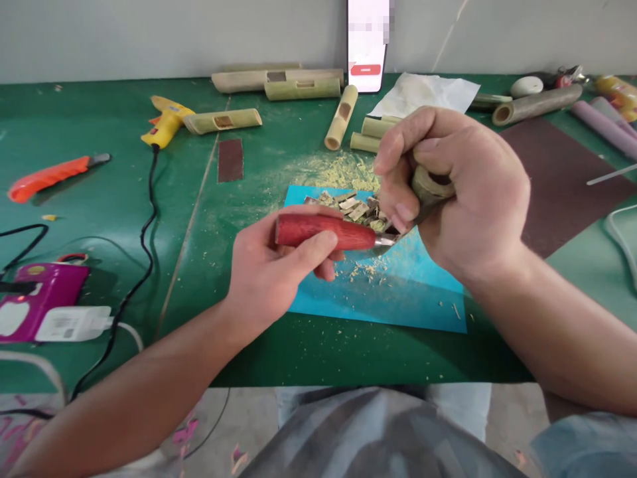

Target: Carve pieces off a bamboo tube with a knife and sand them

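Note:
My left hand (271, 265) is closed around the red wooden handle of a carving knife (323, 232), whose metal tip points right. My right hand (462, 192) grips a short bamboo ring (432, 184) above a blue sheet (398, 292). The knife's blade meets the underside of the bamboo ring, under my right fingers. A heap of cut bamboo chips (353, 207) and pale shavings lies on the blue sheet just behind the knife.
On the green table (124, 199) lie several bamboo tubes (301, 85), a yellow glue gun (164, 121), an orange utility knife (50, 176), sandpaper pieces (230, 159), a phone (367, 43) against the wall, white paper (423, 93), and a purple power strip (44, 299) with cables.

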`<action>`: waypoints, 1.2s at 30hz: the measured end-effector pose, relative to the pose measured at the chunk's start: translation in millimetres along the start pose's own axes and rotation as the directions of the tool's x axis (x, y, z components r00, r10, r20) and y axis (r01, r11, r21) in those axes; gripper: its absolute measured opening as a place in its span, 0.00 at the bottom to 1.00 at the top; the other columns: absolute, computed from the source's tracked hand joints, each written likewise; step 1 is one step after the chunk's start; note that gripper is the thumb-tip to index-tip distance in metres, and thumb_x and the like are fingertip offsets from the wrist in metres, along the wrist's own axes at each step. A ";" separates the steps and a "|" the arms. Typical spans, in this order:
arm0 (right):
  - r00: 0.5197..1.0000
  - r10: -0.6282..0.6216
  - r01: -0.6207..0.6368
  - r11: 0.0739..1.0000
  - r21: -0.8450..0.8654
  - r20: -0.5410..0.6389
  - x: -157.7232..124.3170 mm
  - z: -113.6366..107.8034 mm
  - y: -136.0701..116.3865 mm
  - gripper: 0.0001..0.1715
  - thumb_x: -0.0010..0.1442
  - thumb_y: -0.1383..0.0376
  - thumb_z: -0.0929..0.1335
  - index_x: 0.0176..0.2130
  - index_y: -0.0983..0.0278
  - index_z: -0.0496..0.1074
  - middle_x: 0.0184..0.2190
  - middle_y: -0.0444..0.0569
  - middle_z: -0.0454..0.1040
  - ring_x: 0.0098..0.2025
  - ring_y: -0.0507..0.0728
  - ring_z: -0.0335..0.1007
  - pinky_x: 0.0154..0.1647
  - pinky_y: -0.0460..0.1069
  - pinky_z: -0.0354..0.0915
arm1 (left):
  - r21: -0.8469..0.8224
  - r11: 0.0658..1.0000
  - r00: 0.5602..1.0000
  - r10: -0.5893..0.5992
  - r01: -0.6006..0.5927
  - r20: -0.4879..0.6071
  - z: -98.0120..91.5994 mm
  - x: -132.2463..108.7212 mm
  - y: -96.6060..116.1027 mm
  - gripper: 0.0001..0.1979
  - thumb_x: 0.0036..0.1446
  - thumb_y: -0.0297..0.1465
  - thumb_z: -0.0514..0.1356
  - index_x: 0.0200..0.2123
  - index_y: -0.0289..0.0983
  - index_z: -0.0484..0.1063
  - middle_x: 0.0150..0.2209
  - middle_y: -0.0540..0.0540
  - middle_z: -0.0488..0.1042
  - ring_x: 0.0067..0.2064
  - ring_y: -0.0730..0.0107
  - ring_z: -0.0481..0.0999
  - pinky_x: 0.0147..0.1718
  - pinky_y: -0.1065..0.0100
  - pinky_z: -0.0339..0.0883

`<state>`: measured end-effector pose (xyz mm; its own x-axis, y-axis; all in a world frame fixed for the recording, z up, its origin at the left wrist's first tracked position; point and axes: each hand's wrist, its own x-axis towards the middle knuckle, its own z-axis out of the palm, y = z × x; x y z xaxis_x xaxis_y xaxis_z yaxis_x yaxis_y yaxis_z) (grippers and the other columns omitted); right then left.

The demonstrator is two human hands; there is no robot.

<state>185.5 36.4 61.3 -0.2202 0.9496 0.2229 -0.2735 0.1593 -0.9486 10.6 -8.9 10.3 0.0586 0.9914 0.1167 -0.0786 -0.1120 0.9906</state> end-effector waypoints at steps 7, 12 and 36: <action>1.000 -0.014 0.014 1.000 -0.022 0.013 0.4 -2.0 0.2 0.14 0.57 0.69 0.60 0.24 0.58 0.67 0.13 0.40 0.60 0.16 0.53 0.52 0.18 0.50 0.51 | -0.028 0.999 0.999 0.015 -0.016 -0.036 -1.8 0.7 -2.0 0.09 0.57 0.34 0.68 0.42 0.38 0.79 0.28 0.50 0.80 0.23 0.72 0.76 0.20 0.70 0.71; 1.000 -0.005 0.006 0.999 -0.050 0.025 0.4 -3.1 0.8 0.14 0.57 0.70 0.60 0.25 0.58 0.68 0.13 0.39 0.60 0.16 0.53 0.53 0.18 0.49 0.52 | -0.035 0.999 0.999 -0.020 0.021 0.030 -1.2 -0.7 -1.3 0.11 0.57 0.34 0.68 0.43 0.38 0.79 0.28 0.49 0.80 0.22 0.71 0.76 0.21 0.69 0.71; 1.000 0.016 -0.016 0.999 -0.035 -0.009 0.3 -3.4 -2.6 0.14 0.57 0.70 0.60 0.24 0.58 0.68 0.13 0.40 0.60 0.15 0.53 0.52 0.17 0.49 0.52 | -0.264 0.954 0.970 -0.085 0.146 0.230 -5.5 5.2 1.5 0.11 0.57 0.32 0.64 0.43 0.36 0.77 0.26 0.46 0.80 0.21 0.69 0.76 0.17 0.72 0.70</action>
<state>189.3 37.1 63.1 -0.2159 0.9545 0.2058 -0.2372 0.1532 -0.9593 5.3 -3.5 12.1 0.2921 0.9553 0.0454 -0.3287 0.0557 0.9428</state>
